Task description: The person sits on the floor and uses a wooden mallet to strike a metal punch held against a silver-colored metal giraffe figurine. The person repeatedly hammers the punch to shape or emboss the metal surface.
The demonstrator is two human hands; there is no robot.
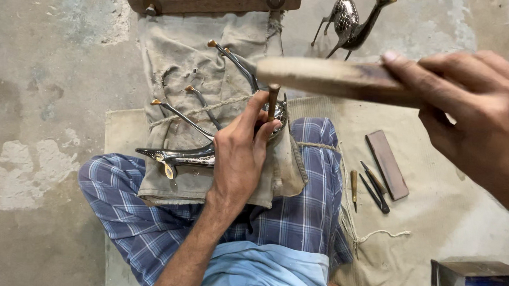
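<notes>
Our left hand (239, 154) pinches a slim punch (273, 101) upright on the glossy metal deer (178, 155), lying on coarse cloth (178, 52) over our lap. Our right hand (482, 114) grips a blurred wooden mallet (327, 77), raised at the right.

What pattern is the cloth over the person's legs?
Blue and white plaid check on the leg cloth, seen best in the head view.

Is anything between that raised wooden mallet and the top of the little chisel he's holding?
Nothing visible. The wooden mallet in the right hand hangs above the chisel, which the left hand holds upright against the metal deer figure.
</notes>
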